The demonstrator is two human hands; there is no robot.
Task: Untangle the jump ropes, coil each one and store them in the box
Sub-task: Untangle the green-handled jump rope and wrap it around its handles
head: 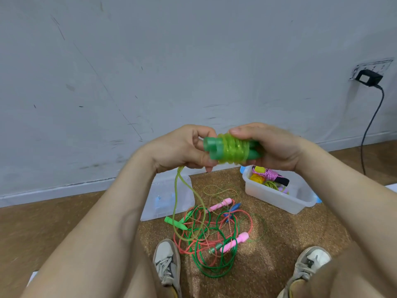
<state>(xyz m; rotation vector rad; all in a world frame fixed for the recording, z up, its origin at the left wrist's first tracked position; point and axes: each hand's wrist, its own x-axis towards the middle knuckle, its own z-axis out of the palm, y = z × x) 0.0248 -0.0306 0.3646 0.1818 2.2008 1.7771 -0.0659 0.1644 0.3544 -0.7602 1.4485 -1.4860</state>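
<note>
I hold two green jump-rope handles (211, 147) side by side, with translucent green rope (234, 150) wound round them in several turns. My right hand (272, 147) grips the handles at their right end. My left hand (182, 150) pinches the rope at the left end, and a loose length of this rope (177, 196) hangs down from it to the floor. A tangle of ropes (212, 235) lies between my feet: green, orange and thin cords, with pink handles (234, 241) and a bright green handle (175, 222). The clear box (277, 198) at the right holds several coiled ropes.
A clear plastic lid (169, 198) lies on the floor by the wall, left of the tangle. My two shoes (167, 261) flank the pile. A black adapter (368, 77) is plugged into a wall socket, its cable hanging to the floor at the right.
</note>
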